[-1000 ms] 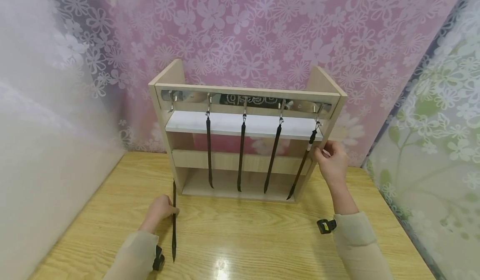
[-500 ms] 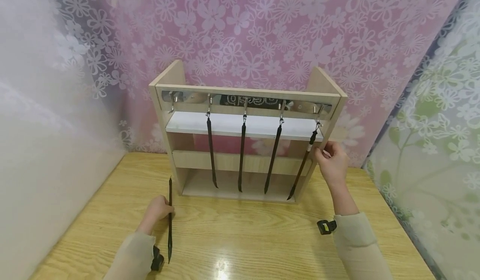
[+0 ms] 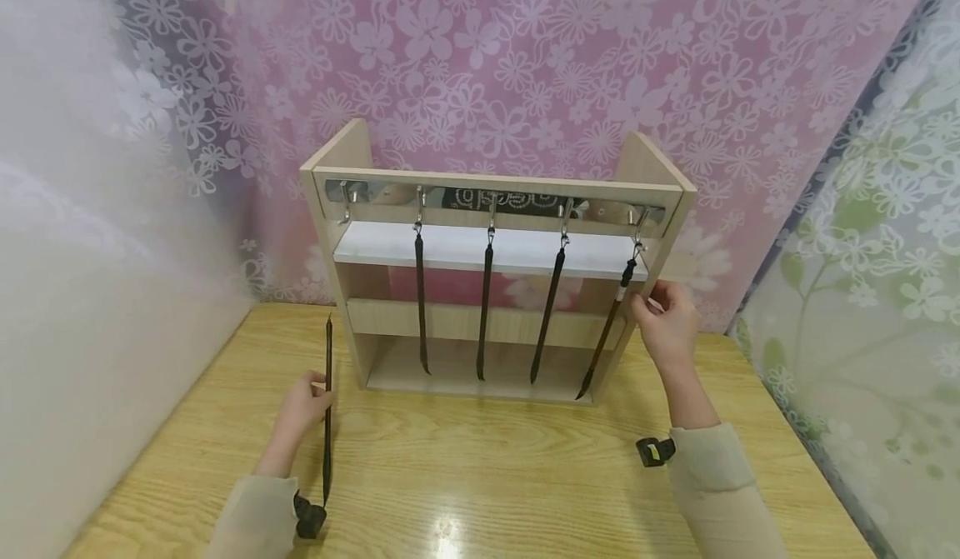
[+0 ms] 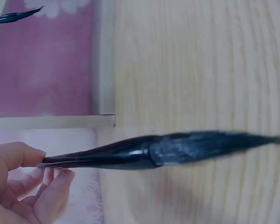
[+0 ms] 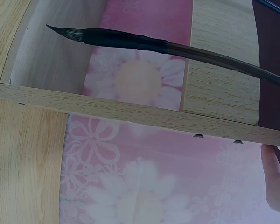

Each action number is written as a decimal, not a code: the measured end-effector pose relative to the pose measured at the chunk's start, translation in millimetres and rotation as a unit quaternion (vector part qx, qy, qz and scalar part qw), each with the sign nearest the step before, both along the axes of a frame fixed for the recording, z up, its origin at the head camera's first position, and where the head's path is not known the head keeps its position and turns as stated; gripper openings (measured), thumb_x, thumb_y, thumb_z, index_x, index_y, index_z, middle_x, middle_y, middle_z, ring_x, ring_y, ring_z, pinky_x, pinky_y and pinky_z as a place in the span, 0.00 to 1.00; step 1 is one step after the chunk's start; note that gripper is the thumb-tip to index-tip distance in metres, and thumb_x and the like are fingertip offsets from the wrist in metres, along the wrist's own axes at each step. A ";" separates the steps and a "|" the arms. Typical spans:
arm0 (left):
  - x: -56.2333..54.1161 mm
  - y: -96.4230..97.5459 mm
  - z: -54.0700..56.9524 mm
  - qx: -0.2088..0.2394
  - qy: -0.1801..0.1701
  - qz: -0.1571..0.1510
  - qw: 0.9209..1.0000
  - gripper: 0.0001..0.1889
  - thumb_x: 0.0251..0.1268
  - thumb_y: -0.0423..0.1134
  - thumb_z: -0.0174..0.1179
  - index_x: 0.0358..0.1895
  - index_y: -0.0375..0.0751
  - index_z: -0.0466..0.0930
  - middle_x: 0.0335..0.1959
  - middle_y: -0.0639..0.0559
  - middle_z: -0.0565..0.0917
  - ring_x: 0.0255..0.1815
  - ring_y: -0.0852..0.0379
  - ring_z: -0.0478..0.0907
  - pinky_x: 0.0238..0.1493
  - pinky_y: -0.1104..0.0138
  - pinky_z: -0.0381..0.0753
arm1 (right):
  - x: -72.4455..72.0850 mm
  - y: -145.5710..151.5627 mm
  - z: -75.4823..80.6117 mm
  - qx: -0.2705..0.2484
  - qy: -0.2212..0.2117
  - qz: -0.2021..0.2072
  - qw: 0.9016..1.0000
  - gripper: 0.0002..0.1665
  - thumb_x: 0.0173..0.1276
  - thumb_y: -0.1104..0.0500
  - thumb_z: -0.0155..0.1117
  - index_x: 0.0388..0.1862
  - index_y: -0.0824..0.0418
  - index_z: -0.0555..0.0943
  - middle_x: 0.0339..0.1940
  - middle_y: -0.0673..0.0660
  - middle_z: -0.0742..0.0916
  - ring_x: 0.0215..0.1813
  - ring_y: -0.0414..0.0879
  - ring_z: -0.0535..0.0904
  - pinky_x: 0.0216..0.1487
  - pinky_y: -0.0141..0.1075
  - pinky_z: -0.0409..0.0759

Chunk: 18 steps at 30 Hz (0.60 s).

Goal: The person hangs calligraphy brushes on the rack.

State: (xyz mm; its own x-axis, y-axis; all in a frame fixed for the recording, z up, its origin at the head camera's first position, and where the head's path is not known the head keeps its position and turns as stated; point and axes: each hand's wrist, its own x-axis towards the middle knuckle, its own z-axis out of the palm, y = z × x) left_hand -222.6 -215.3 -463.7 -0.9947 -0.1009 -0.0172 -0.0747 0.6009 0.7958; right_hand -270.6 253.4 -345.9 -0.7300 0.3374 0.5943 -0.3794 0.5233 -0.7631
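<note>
To the left of a small wooden shelf [image 3: 678,188], my left hand [image 3: 302,413] pinches a dark calligraphy brush [image 3: 328,442] between thumb and fingers. In the left wrist view the brush's black bristles [image 4: 200,147] point to the right, away from the hand [image 4: 28,182], above the tabletop. On the opposite side, my right hand [image 3: 670,321] grips the edge of the shelf's right side panel. The right wrist view shows only part of that hand [image 5: 276,175], at the panel's edge. Beside it a hanging brush [image 3: 606,330] dangles, bristles down.
A metal hook strip [image 3: 401,196] runs along the shelf's top front. Several brushes hang from it, including one second from left [image 3: 422,301]; a hook [image 3: 346,202] sits at its left end. The wood-grain table [image 3: 480,467] meets flower-patterned walls [image 3: 487,59] on the sides and back.
My left hand has moved left and farther from me, carrying the brush away from the shelf's left side. The leftmost hanging brush sways slightly. My right hand stays in place.
</note>
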 end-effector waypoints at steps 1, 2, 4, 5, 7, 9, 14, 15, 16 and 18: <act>0.8 0.2 1.3 0.002 0.007 0.004 1.000 0.17 0.59 0.28 0.49 0.50 0.21 0.63 0.32 0.36 0.74 0.26 0.51 0.73 0.23 0.64 0.74 | 0.0 -0.1 0.0 0.000 0.000 0.001 1.000 0.11 0.54 0.70 0.58 0.36 0.77 0.75 0.32 0.61 0.79 0.41 0.55 0.78 0.39 0.22 0.74; 1.3 0.4 2.4 0.002 0.015 0.009 1.000 0.17 0.59 0.28 0.49 0.51 0.21 0.63 0.32 0.37 0.74 0.27 0.50 0.74 0.23 0.65 0.74 | 0.0 -0.2 -0.1 0.000 0.000 0.001 1.000 0.11 0.54 0.70 0.58 0.36 0.77 0.75 0.32 0.61 0.79 0.41 0.55 0.78 0.39 0.22 0.74; 1.9 1.5 4.9 0.004 0.033 0.019 0.999 0.18 0.59 0.29 0.49 0.51 0.23 0.64 0.34 0.37 0.74 0.30 0.49 0.74 0.25 0.65 0.74 | 0.1 -0.3 0.3 0.001 0.000 0.001 1.000 0.11 0.54 0.70 0.58 0.36 0.77 0.75 0.32 0.62 0.79 0.41 0.55 0.78 0.39 0.22 0.74; 1.7 2.1 5.9 0.007 0.043 0.024 0.999 0.18 0.60 0.29 0.49 0.52 0.23 0.64 0.34 0.36 0.74 0.31 0.48 0.74 0.25 0.65 0.75 | -0.1 -0.2 0.5 0.001 0.000 0.001 1.000 0.11 0.54 0.70 0.58 0.36 0.77 0.75 0.32 0.62 0.79 0.41 0.55 0.78 0.39 0.22 0.74; 2.3 3.9 8.4 0.011 0.067 0.037 0.997 0.18 0.60 0.30 0.49 0.52 0.24 0.64 0.36 0.36 0.74 0.33 0.47 0.73 0.26 0.66 0.75 | -0.1 -0.3 0.9 0.002 -0.002 0.000 1.000 0.11 0.54 0.70 0.58 0.36 0.77 0.75 0.33 0.63 0.79 0.42 0.54 0.78 0.39 0.22 0.75; 2.9 5.9 10.8 0.016 0.093 0.051 0.994 0.18 0.60 0.29 0.49 0.52 0.24 0.65 0.36 0.35 0.74 0.34 0.46 0.73 0.26 0.66 0.75 | -0.2 -0.1 0.9 0.003 -0.005 -0.001 1.000 0.11 0.54 0.70 0.58 0.36 0.76 0.75 0.33 0.63 0.79 0.42 0.54 0.78 0.39 0.22 0.75; 6.0 11.9 18.8 0.027 0.168 0.099 0.980 0.16 0.58 0.28 0.51 0.49 0.25 0.68 0.34 0.36 0.75 0.34 0.46 0.73 0.30 0.67 0.74 | -0.3 0.0 0.9 -0.001 -0.009 0.002 1.000 0.12 0.54 0.70 0.58 0.37 0.76 0.75 0.33 0.63 0.79 0.40 0.46 0.78 0.39 0.22 0.75; 6.7 13.4 21.0 0.028 0.184 0.108 0.977 0.15 0.58 0.27 0.51 0.49 0.25 0.69 0.33 0.37 0.75 0.34 0.46 0.74 0.30 0.68 0.74 | -0.3 0.0 0.9 -0.003 -0.010 0.003 1.000 0.12 0.54 0.70 0.58 0.37 0.76 0.75 0.33 0.63 0.79 0.39 0.43 0.77 0.40 0.23 0.75; 7.3 14.7 23.3 0.028 0.203 0.117 0.972 0.15 0.58 0.27 0.52 0.48 0.25 0.69 0.33 0.38 0.76 0.35 0.46 0.74 0.30 0.69 0.73 | -0.3 -0.1 1.1 -0.006 -0.011 0.005 1.000 0.12 0.54 0.70 0.58 0.37 0.77 0.74 0.33 0.63 0.79 0.39 0.40 0.76 0.40 0.23 0.75; 8.1 17.4 28.5 0.026 0.246 0.131 0.960 0.14 0.57 0.26 0.53 0.47 0.26 0.71 0.31 0.39 0.76 0.34 0.45 0.75 0.30 0.73 0.72 | 0.0 0.0 1.2 -0.011 -0.013 0.007 1.000 0.12 0.54 0.70 0.58 0.37 0.77 0.74 0.33 0.62 0.79 0.38 0.38 0.75 0.40 0.23 0.74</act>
State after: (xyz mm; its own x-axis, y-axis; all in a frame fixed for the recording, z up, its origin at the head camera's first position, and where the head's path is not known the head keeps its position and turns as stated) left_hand -214.6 -197.9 -435.2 -0.8239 -0.3612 0.4367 0.1748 0.5710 0.8021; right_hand -270.7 253.4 -344.7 -0.7494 0.3395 0.5685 -0.3672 0.5014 -0.7835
